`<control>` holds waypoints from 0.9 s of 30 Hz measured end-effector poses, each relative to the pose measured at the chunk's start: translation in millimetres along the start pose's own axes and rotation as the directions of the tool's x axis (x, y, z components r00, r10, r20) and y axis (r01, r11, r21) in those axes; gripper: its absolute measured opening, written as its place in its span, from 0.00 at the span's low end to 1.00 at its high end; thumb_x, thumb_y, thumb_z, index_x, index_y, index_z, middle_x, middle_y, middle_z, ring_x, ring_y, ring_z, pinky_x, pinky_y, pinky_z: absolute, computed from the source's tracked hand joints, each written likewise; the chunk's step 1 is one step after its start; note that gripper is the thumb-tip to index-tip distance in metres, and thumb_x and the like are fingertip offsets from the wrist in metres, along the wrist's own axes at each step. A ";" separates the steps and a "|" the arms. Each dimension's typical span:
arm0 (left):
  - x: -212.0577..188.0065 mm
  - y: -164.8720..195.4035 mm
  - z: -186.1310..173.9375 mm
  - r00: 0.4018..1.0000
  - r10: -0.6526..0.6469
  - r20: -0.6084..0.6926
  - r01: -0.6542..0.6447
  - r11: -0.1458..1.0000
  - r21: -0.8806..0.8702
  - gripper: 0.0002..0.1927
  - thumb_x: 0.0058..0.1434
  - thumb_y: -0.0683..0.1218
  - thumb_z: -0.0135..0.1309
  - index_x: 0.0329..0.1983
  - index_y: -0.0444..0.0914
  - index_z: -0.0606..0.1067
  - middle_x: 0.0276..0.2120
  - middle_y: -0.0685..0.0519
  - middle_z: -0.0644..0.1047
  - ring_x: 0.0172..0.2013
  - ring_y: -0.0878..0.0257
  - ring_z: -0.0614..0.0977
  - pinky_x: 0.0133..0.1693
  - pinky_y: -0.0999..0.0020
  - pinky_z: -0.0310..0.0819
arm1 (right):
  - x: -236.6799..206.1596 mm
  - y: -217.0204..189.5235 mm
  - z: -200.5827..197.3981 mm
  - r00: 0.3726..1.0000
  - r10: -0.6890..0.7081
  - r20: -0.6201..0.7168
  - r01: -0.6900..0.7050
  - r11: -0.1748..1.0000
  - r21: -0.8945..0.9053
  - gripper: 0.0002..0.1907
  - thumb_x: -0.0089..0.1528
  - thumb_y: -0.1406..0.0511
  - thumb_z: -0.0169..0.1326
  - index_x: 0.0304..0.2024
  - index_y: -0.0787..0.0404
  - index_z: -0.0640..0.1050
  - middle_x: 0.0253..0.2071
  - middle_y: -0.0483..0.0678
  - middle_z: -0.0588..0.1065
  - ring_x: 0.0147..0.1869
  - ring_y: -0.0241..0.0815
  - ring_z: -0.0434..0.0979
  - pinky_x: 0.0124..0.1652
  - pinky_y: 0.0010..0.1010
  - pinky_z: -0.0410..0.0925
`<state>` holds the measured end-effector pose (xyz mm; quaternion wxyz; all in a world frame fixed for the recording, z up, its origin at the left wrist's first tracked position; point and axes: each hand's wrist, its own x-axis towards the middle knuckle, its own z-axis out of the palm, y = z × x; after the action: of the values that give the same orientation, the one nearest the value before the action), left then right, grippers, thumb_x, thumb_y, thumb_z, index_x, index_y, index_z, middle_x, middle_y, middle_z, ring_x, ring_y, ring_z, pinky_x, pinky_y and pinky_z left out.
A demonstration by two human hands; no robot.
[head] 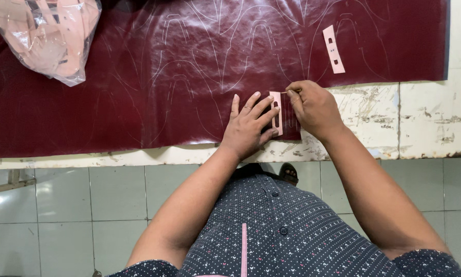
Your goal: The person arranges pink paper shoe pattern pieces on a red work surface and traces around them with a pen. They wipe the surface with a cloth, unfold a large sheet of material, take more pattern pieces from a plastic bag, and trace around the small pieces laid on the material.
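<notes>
Left hand (248,128) lay flat, fingers spread, pinning small pink slotted card template (276,113) on dark red leather sheet (138,92) near its front edge. Right hand (312,107) pinched thin marking tool (290,93), hardly visible. I judged template light, stiff, apt to slide on glossy limp hide; best pressed flat from above.

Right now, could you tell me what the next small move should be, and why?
Probably draw the right hand down along the template edge. The left hand presses the template flat on the leather near its lower edge, and the right hand's pinched fingertips, seemingly holding a thin marker, sit at its top corner, with traced outlines already nearby.
</notes>
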<state>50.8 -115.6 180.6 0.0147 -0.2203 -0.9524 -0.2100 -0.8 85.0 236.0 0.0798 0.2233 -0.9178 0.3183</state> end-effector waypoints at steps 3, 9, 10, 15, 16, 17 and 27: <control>-0.7 -0.2 0.7 1.000 0.002 0.000 -0.002 1.000 0.005 0.29 0.63 0.63 0.54 0.67 0.52 0.70 0.71 0.57 0.63 0.73 0.56 0.57 0.71 0.35 0.36 | -4.6 0.5 1.7 1.000 -0.014 -0.016 0.015 1.000 0.022 0.07 0.70 0.67 0.55 0.45 0.66 0.79 0.43 0.55 0.79 0.44 0.54 0.81 0.43 0.39 0.73; 0.8 -1.0 2.0 1.000 0.012 -0.022 -0.013 1.000 -0.020 0.29 0.63 0.62 0.56 0.66 0.52 0.71 0.70 0.57 0.63 0.73 0.55 0.57 0.71 0.35 0.35 | -33.6 -7.2 -0.8 0.993 0.038 0.109 -0.039 0.999 0.015 0.06 0.68 0.66 0.56 0.44 0.64 0.79 0.40 0.54 0.79 0.39 0.51 0.81 0.40 0.38 0.74; 1.3 -1.2 2.0 1.000 0.005 -0.015 -0.006 0.999 -0.036 0.28 0.62 0.61 0.57 0.64 0.51 0.72 0.70 0.56 0.64 0.73 0.54 0.57 0.71 0.34 0.35 | -42.3 -10.7 -2.5 0.987 0.063 0.148 -0.066 0.998 0.016 0.06 0.68 0.66 0.56 0.43 0.63 0.80 0.39 0.53 0.79 0.38 0.50 0.81 0.39 0.38 0.74; 0.5 -2.7 1.4 0.998 0.006 -0.060 -0.013 0.995 -0.103 0.19 0.60 0.58 0.60 0.52 0.49 0.78 0.68 0.55 0.67 0.73 0.52 0.59 0.71 0.32 0.37 | -71.4 -21.3 -8.7 0.981 0.107 0.161 -0.114 0.993 0.035 0.08 0.67 0.65 0.56 0.43 0.63 0.79 0.39 0.53 0.79 0.37 0.50 0.81 0.38 0.37 0.73; -0.1 -2.9 1.4 0.998 0.010 -0.069 -0.017 0.994 -0.110 0.18 0.60 0.58 0.61 0.51 0.49 0.78 0.68 0.55 0.67 0.73 0.51 0.59 0.71 0.32 0.37 | -73.4 -22.1 -8.6 0.981 0.113 0.157 -0.119 0.993 0.026 0.08 0.67 0.65 0.56 0.43 0.63 0.79 0.39 0.53 0.79 0.38 0.51 0.81 0.38 0.38 0.73; -0.1 -2.7 1.6 0.997 0.014 -0.080 -0.023 0.993 -0.116 0.17 0.60 0.58 0.61 0.49 0.49 0.79 0.68 0.54 0.67 0.73 0.51 0.59 0.71 0.31 0.37 | -74.6 -22.4 -9.0 0.983 0.104 0.153 -0.109 0.994 0.029 0.07 0.67 0.65 0.56 0.43 0.63 0.79 0.39 0.52 0.79 0.38 0.50 0.81 0.39 0.37 0.73; -1.4 5.5 2.9 0.995 -0.015 -0.100 0.013 1.000 -0.018 0.12 0.63 0.55 0.58 0.47 0.48 0.80 0.67 0.54 0.69 0.72 0.48 0.63 0.67 0.21 0.33 | -80.9 -27.9 -1.8 0.983 0.097 0.156 -0.112 0.990 0.090 0.06 0.66 0.67 0.56 0.43 0.63 0.79 0.38 0.52 0.79 0.36 0.47 0.81 0.37 0.35 0.74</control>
<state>54.5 -110.5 180.0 0.0593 -0.2030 -0.9502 -0.2289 83.8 95.7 229.4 -0.0183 0.2019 -0.9149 0.3492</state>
